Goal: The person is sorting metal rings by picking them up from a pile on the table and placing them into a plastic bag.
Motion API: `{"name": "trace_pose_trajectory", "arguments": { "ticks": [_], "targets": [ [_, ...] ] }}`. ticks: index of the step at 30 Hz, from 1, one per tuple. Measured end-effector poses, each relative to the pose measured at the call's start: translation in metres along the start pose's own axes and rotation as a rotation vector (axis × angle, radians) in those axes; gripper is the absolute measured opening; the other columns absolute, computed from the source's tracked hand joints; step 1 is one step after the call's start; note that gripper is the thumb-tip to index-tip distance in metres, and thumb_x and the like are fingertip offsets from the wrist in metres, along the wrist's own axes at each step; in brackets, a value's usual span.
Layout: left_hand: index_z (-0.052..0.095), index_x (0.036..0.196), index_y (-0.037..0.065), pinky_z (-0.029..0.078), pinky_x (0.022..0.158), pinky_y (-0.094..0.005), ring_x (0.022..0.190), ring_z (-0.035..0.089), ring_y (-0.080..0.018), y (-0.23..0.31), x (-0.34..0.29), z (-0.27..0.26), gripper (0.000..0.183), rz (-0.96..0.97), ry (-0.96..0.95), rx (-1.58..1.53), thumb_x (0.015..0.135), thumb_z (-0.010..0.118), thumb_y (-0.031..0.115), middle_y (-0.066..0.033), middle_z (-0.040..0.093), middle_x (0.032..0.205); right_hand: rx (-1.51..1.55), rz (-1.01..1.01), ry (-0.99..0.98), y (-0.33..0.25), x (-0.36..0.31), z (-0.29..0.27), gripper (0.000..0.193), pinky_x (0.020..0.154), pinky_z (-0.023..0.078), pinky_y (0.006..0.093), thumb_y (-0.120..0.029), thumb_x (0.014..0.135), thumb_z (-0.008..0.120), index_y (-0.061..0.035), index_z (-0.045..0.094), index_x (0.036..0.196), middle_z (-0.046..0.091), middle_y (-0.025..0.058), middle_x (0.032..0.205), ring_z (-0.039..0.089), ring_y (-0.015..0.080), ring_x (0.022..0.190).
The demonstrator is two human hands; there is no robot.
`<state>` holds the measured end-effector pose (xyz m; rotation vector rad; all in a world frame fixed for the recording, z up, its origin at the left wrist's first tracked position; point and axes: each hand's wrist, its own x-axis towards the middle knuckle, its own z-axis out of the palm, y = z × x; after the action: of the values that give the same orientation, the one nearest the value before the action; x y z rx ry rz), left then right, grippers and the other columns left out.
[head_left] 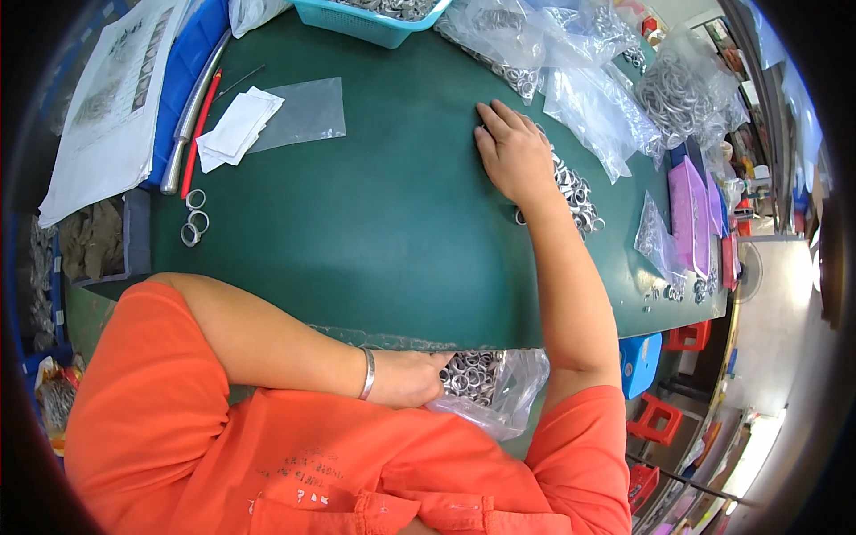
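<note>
My right hand [519, 156] lies palm down on the green table, fingers stretched out, at the left side of a loose pile of silver-coloured metal rings [578, 196]. What is under the palm is hidden. At the table's near edge, my left hand [408, 379], with a metal bangle on its wrist, is closed at the rim of a clear plastic bag [513, 401]. Its fingertips are partly hidden. Many more rings [471, 374] are in this bag, which sits just below the table edge against my orange shirt.
Three rings [196, 218] lie at the left, near a red pencil [201, 134], a tapered metal rod [185, 125], white paper slips [236, 129] and a flat clear bag [308, 111]. At the back stand a turquoise basket [379, 28] and filled bags [687, 89]. A purple tray [689, 214] stands right.
</note>
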<state>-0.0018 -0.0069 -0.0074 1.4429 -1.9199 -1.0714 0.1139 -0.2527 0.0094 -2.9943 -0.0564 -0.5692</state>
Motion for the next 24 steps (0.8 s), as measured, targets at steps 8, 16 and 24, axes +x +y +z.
{"name": "trace_pose_trajectory", "arguments": {
  "ticks": [8,16,24],
  "targets": [
    [0.066,0.089,-0.006,0.051,0.089,-0.0407,0.1,0.061,-0.0445,-0.001,0.0,0.0,0.023,-0.026,-0.063,-0.038,0.081,0.056,0.013,-0.0441,0.04,0.128,0.185,-0.183,-0.12,-0.061,-0.112,-0.059,0.041,0.089,0.041,0.0432,-0.021,0.079,0.067,-0.0113,0.063,0.118,0.056,0.0095,0.13,0.053,0.0314,0.108],
    [0.067,0.086,-0.003,0.05,0.089,-0.0418,0.101,0.06,-0.047,-0.003,-0.003,-0.001,0.018,-0.019,0.042,-0.031,0.076,0.059,0.01,-0.0446,0.03,0.135,0.64,0.358,0.455,-0.016,-0.181,-0.077,0.03,0.094,0.042,0.033,-0.008,0.09,0.057,0.0035,0.058,0.118,0.057,0.0152,0.125,0.053,0.0206,0.115],
    [0.066,0.083,-0.003,0.051,0.087,-0.0422,0.098,0.061,-0.0473,-0.001,-0.003,-0.001,0.014,-0.029,0.059,-0.04,0.075,0.059,0.007,-0.0459,0.031,0.134,0.614,0.237,0.033,-0.032,-0.195,-0.097,0.042,0.099,0.04,0.0374,0.003,0.077,0.066,-0.0027,0.06,0.118,0.06,0.0141,0.123,0.054,0.0294,0.113]
  ]
}}
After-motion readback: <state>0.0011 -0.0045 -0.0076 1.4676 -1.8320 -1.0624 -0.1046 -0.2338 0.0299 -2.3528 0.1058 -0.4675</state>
